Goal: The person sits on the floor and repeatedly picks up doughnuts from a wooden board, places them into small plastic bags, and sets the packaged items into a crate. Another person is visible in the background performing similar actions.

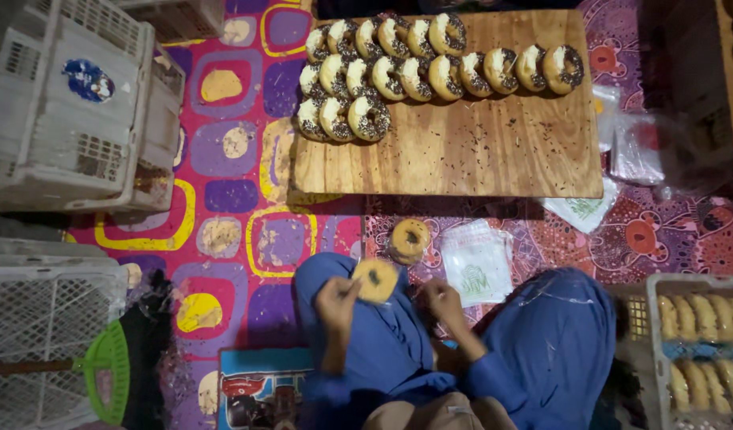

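The person sits on a patterned floor mat (231, 199) in blue clothing, knees spread. The left hand (337, 305) has its grip pinched on a plain doughnut (375, 280), held up over the left knee with the hole facing the camera. The right hand (442, 302) sits just beside it, fingers curled; whether its grip pinches anything cannot be told from this view. A second plain doughnut (410, 239) lies on the mat just ahead of the hands, inside a clear wrapper, and a clear plastic bag (478, 261) lies beside it. Farther ahead, a wooden board (478, 151) carries rows of doughnuts with chocolate sprinkles (418, 68). A white crate (72, 103) stands to the left, and a crate of plain doughnuts (701, 334) to the right.
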